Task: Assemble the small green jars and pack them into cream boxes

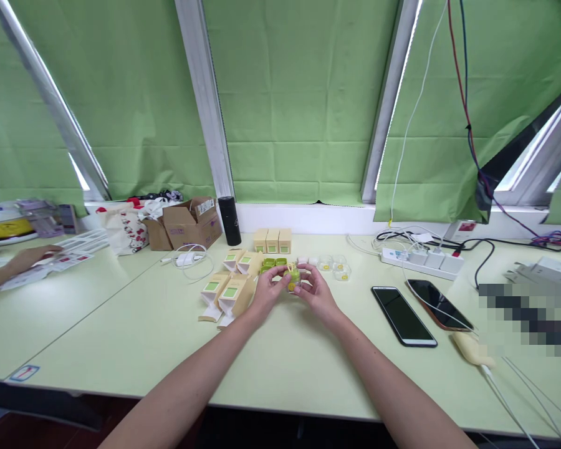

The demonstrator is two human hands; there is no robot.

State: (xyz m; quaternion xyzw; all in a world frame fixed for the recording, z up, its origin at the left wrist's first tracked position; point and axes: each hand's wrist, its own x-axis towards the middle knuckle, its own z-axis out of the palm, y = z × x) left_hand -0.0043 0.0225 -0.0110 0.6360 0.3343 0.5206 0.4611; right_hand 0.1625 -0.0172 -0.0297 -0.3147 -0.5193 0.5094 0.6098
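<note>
Between the fingertips of both hands is a small green jar (292, 278) with a yellow label and a pale tie at its top. My left hand (267, 292) grips it from the left, and my right hand (320, 295) closes on it from the right, thumb low. Open kraft boxes (236, 293) with green labels lie just left of my left hand, flaps out. Behind the jar are several small green containers (267, 264), partly hidden by my fingers. See-through cups (341, 272) with yellow marks sit beyond my right hand. Closed kraft boxes (273, 241) stand at the back.
Two phones (404, 315) and a cream-coloured device (471, 349) with a cable lie to the right. Behind them is a power strip (422, 262) with plugs. At the back left stand a black bottle (229, 221) and an open cardboard box (192, 226). Another person's hand (33, 254) rests over papers far left.
</note>
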